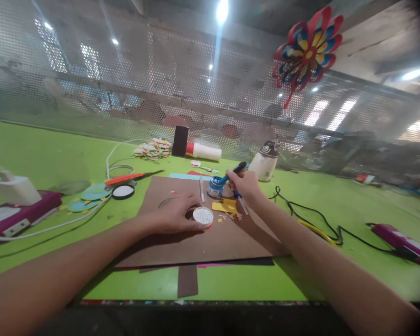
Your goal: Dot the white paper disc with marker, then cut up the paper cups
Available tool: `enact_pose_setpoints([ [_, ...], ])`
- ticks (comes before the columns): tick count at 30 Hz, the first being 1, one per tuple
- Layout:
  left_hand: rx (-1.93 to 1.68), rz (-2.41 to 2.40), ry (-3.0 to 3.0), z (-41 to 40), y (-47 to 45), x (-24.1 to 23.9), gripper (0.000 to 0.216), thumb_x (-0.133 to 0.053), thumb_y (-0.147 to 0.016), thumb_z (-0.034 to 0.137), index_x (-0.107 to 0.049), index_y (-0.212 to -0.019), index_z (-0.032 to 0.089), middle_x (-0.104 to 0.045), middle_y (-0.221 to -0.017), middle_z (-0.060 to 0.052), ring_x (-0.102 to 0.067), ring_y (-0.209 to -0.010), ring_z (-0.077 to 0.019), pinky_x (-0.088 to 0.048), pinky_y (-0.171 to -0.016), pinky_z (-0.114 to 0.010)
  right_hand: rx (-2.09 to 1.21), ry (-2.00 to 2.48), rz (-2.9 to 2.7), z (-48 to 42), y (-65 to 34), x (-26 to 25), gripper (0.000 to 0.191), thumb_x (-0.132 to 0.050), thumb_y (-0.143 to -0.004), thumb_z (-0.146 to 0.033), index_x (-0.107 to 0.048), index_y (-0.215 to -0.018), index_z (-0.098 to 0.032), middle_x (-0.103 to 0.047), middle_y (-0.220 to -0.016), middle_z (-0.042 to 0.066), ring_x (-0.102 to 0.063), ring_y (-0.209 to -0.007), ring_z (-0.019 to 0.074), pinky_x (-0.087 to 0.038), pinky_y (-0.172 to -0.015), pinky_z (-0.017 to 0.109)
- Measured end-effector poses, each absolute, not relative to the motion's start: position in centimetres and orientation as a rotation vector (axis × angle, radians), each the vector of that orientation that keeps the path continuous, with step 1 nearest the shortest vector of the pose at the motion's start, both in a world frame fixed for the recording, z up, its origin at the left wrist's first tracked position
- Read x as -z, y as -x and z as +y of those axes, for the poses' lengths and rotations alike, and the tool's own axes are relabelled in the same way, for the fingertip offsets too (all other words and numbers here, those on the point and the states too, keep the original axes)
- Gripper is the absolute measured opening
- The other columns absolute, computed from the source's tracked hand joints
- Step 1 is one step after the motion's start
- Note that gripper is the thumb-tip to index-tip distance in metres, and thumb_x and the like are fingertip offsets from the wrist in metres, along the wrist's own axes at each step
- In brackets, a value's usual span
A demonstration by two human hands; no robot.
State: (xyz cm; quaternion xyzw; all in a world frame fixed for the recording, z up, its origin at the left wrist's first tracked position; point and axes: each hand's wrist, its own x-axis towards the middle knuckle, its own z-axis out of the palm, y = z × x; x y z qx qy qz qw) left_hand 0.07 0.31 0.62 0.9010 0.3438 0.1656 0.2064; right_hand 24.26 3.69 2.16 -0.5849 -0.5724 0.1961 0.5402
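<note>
My left hand rests on a brown cardboard sheet, its fingers closed round a small round disc with a white dotted face and an orange rim. My right hand is closed on a blue brush with a dark tip, whose lower end dips into a small blue glue pot. Yellow paper pieces and tiny scraps lie between the hands. A white pen lies beside the pot.
On the green table: a purple device with a white charger at left, teal paper circles, orange-handled scissors, a black phone, a white roll, a white bottle, black cables, a paper pinwheel on the mesh wall.
</note>
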Motion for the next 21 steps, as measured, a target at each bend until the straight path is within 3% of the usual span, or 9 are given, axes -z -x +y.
enact_pose_setpoints([
  [8,-0.466,0.97,-2.521,0.3,-0.2,-0.4,0.056,-0.066,-0.073,0.061,-0.061,-0.11,0.018,-0.063,-0.109,-0.01,-0.056,-0.099,-0.0273,-0.043,-0.083,-0.037,-0.321,1.589,-1.53,4.9,-22.6,-3.4,0.042,-0.069,-0.067,-0.041,-0.051,-0.038,-0.018,-0.033,-0.036,-0.006,-0.032,-0.042,0.0071,-0.018,-0.041,0.023],
  [15,-0.485,0.973,-2.482,0.2,-0.3,-0.2,0.058,-0.067,-0.072,0.059,-0.06,-0.113,0.019,-0.062,-0.113,-0.011,-0.056,-0.103,-0.0287,-0.043,-0.087,-0.04,-0.183,1.596,-1.467,4.2,-22.9,-4.9,0.041,-0.067,-0.07,-0.038,-0.048,-0.04,-0.018,-0.029,-0.043,-0.007,-0.029,-0.048,0.0077,-0.02,-0.047,0.026],
  [18,-0.495,0.988,-2.477,0.1,-0.3,-0.3,0.059,-0.068,-0.071,0.06,-0.059,-0.113,0.02,-0.063,-0.114,-0.011,-0.057,-0.103,-0.0289,-0.044,-0.086,-0.04,-0.189,1.572,-1.472,3.8,-23.2,-4.9,0.039,-0.069,-0.07,-0.037,-0.049,-0.042,-0.018,-0.035,-0.043,-0.006,-0.032,-0.047,0.0079,-0.023,-0.047,0.026],
  [21,-0.5,1.007,-2.477,0.1,-0.3,-0.2,0.059,-0.068,-0.07,0.062,-0.06,-0.111,0.022,-0.064,-0.112,-0.01,-0.058,-0.101,-0.0289,-0.045,-0.085,-0.041,-0.235,1.404,-1.35,3.3,-23.8,-5.2,0.025,-0.066,-0.074,-0.033,-0.059,-0.056,-0.017,-0.049,-0.05,-0.003,-0.04,-0.047,0.0094,-0.031,-0.046,0.026],
])
